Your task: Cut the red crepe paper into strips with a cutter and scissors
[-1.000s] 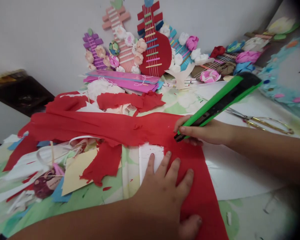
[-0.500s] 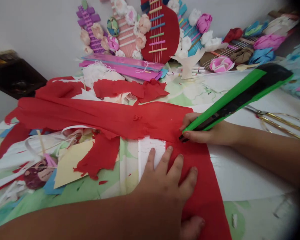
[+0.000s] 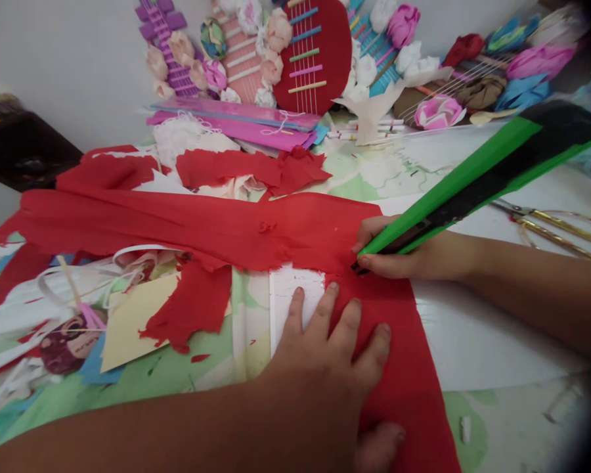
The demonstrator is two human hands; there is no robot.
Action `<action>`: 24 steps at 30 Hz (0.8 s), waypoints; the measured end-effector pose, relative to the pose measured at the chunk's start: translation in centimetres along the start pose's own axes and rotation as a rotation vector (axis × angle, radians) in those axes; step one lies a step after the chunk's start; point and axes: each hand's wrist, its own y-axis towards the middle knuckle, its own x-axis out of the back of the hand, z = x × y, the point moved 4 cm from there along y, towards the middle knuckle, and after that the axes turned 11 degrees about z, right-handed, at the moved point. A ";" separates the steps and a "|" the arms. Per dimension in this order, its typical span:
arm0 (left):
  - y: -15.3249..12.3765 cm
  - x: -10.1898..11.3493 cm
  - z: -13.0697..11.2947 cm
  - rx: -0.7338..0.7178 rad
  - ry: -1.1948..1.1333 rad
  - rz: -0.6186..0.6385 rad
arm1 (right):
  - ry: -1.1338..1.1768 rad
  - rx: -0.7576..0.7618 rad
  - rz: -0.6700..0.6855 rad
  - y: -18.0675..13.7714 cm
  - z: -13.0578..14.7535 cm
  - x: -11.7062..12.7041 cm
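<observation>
My right hand [image 3: 398, 253] grips a green and black utility knife [image 3: 453, 180], its tip down on a sheet of red paper or cloth [image 3: 404, 341]. Fingers spread, my left hand [image 3: 320, 355] lies flat, pressing partly on the red sheet and partly on a white board [image 3: 288, 295] with small cut marks. A long creased band of the same red material [image 3: 177, 226] stretches left from the knife tip, its lower edge ragged. Whether the blade has gone through the red sheet is hidden.
Gold-handled scissors [image 3: 556, 226] lie at the right on a white sheet [image 3: 463, 341]. Scraps, including a cream paper piece [image 3: 132, 328], are heaped at the left. Along the wall stand stringed, flower-decorated crafts, one a red rounded shape [image 3: 320, 59]. A dark box [image 3: 24, 151] is at far left.
The knife tip has moved slightly to the left along the red sheet, and the knife's rear end reaches further right. My left hand stays in place. The view has shifted a little.
</observation>
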 end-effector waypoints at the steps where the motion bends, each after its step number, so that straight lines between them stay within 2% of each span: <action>1: 0.0 0.0 0.0 0.001 0.001 0.000 | -0.011 -0.001 0.013 0.0 0.0 0.0; 5: -0.1 0.0 0.0 0.010 -0.003 0.020 | -0.049 0.003 0.033 -0.1 -0.1 -0.2; 9: 0.0 0.0 0.1 0.011 -0.002 0.016 | -0.007 0.011 -0.148 -0.7 -0.2 0.4; 11: 0.1 0.0 0.0 0.010 0.005 0.008 | 0.000 0.001 -0.179 -0.9 -0.3 0.6; 24: 0.0 -0.1 0.0 0.012 0.011 0.013 | -0.037 -0.011 -0.006 -0.3 -0.1 -0.2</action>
